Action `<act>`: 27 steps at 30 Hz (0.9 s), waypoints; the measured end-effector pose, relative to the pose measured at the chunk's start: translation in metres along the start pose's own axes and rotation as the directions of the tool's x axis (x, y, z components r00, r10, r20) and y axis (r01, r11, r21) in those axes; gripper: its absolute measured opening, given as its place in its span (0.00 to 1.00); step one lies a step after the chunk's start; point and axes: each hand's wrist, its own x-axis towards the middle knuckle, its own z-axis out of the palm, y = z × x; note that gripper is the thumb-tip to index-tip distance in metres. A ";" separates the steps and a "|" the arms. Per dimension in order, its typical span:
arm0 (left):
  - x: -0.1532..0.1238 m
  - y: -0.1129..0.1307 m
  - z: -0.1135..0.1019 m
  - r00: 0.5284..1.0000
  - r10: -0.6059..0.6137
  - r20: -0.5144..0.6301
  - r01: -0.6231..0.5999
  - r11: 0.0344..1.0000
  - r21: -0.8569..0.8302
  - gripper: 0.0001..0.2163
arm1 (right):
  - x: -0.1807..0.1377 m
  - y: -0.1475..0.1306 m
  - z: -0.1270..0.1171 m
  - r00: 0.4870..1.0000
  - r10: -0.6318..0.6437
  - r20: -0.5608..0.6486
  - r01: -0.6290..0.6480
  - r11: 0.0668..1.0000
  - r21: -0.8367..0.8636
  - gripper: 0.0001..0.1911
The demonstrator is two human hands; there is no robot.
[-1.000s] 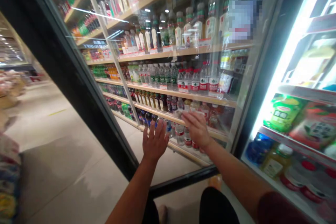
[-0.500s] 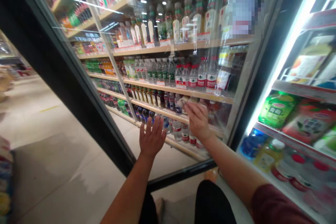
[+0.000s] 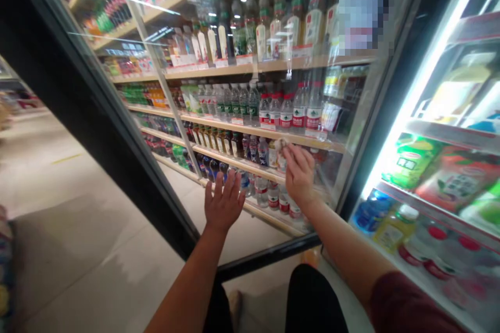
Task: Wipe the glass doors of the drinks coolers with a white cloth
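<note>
At the glass door (image 3: 265, 257), the left hand (image 3: 222, 205) has its fingers spread; farther right, the right hand (image 3: 301, 174) pinches a small, pale, blurry wad (image 3: 280, 143).

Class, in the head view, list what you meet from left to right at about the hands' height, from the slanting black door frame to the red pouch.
Slanting black door frame → left hand → pale wad → right hand → green pouch → red pouch

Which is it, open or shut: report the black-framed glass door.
Open: the door stands angled out from the lit cooler, pale floor visible through it.
</note>
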 end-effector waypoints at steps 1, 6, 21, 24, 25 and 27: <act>0.001 0.000 -0.001 1.000 -0.001 0.000 0.001 1.000 -0.005 0.33 | 0.004 0.002 0.001 0.999 0.034 -0.038 -0.034 0.999 -0.018 0.28; 0.002 0.001 -0.002 1.000 0.003 -0.004 -0.003 1.000 0.008 0.32 | -0.043 -0.018 0.003 0.996 -0.061 0.061 0.060 0.998 0.024 0.28; 0.000 0.000 -0.001 1.000 0.011 0.002 -0.011 0.999 0.036 0.33 | -0.055 -0.009 -0.004 0.995 -0.058 0.081 0.059 0.998 0.000 0.27; 0.000 -0.001 -0.001 1.000 0.013 0.009 -0.013 0.999 0.045 0.33 | -0.049 -0.001 -0.010 0.970 -0.169 0.174 0.165 0.986 0.037 0.24; 0.000 -0.001 -0.001 1.000 0.013 0.007 -0.013 0.999 0.045 0.33 | -0.037 0.007 -0.012 0.978 -0.142 0.156 0.141 0.990 0.017 0.24; 0.001 -0.001 -0.001 1.000 0.013 0.001 -0.013 0.999 0.038 0.33 | -0.011 0.022 -0.015 0.997 -0.036 0.067 0.039 0.999 -0.036 0.24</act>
